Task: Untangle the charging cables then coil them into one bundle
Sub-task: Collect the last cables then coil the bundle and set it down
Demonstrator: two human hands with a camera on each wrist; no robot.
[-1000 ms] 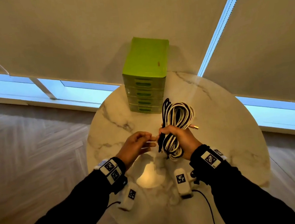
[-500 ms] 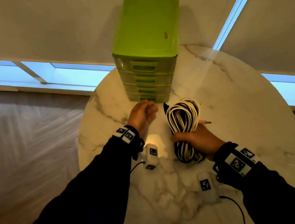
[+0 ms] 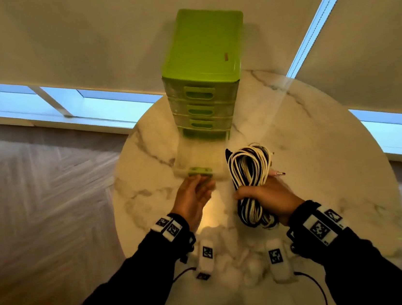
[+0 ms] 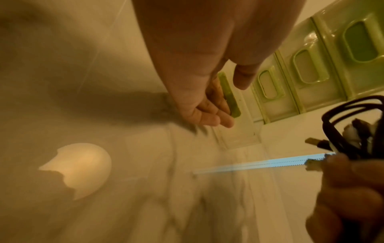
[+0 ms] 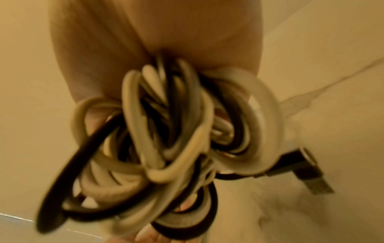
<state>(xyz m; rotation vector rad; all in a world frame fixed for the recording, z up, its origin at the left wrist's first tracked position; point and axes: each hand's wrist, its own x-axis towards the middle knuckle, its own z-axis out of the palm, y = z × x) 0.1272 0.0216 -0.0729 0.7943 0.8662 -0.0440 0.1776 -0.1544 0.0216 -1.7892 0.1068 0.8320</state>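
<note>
Where the round marble table [image 3: 322, 162] bears a green drawer unit [image 3: 204, 50] at its far side, the bottom clear drawer [image 3: 197, 160] stands pulled out toward the person. Left hand [image 3: 195, 196]: fingers curled on the drawer's green handle [image 3: 200, 171]. Right hand [image 3: 270, 198]: wrapped round the middle of the cable bundle [image 3: 249, 169], black and white loops coiled together, held just right of the drawer; a connector [image 3: 279, 173] juts rightward.

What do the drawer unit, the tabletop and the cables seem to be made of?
Drawer unit: likely plastic, glossy green top, translucent drawers.
Tabletop: marble or a marble-look surface, polished; grey veins, reflections.
Cables, gripped by the right hand: black and white, probably smooth rubbery sheathing.
</note>
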